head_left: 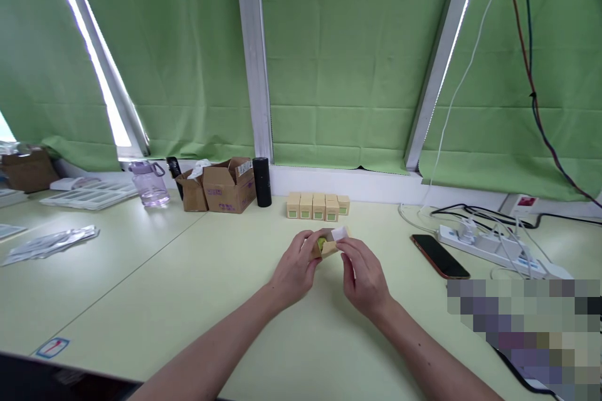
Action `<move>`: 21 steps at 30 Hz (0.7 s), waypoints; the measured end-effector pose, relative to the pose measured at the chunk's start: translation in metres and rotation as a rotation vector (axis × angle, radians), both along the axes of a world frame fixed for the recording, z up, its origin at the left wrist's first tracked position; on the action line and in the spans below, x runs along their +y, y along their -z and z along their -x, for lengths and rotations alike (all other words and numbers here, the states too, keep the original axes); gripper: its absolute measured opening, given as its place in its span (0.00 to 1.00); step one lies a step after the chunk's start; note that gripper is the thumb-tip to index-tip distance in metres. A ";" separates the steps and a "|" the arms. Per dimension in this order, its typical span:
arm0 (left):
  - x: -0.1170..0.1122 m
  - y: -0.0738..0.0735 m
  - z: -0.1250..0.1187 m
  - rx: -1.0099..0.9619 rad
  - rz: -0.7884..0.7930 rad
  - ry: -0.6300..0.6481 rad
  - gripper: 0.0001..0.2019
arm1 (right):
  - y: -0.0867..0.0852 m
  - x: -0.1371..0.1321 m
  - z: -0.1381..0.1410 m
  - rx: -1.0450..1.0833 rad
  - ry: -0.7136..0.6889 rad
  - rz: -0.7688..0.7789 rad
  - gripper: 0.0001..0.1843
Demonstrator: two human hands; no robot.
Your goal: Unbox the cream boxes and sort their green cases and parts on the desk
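Note:
A small kraft cardboard box (330,247) with its end open is held above the table in front of me. Something yellow-green (322,242) shows inside it, and a white flap or paper stands up at the opening. My left hand (295,267) is closed around the box's left side. At the right edge, my right hand (364,272) pinches the flap between thumb and fingers. Just beyond my hands, several similar small kraft boxes (318,207) with green labels stand in a close group.
Right: a phone (441,255), a white power strip (491,247) with cables and a blurred patch. Back left: a black cylinder (262,182), brown cartons (228,187), a purple water bottle (149,184) and a white tray (89,195). Silvery packets (49,244) lie at far left.

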State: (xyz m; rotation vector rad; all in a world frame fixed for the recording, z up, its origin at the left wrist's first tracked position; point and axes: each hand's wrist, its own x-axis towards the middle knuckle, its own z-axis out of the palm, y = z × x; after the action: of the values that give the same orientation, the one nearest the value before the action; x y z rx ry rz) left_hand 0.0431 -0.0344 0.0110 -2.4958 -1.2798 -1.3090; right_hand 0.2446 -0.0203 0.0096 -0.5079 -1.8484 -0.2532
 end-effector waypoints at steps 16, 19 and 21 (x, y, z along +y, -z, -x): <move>0.005 0.007 0.000 -0.232 0.280 0.072 0.39 | 0.002 0.008 -0.001 -0.070 0.185 0.143 0.23; 0.004 0.006 0.000 -0.238 0.287 0.081 0.39 | 0.005 0.008 0.001 -0.133 0.180 0.118 0.26; 0.004 0.006 0.000 -0.242 0.291 0.085 0.38 | 0.007 0.008 0.001 -0.148 0.178 0.106 0.27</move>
State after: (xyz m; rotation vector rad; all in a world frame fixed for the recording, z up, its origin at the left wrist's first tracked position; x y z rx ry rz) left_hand 0.0427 -0.0307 0.0048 -2.6723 -1.5294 -1.5910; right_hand 0.2433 -0.0125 0.0029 -0.7456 -1.9700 -0.3206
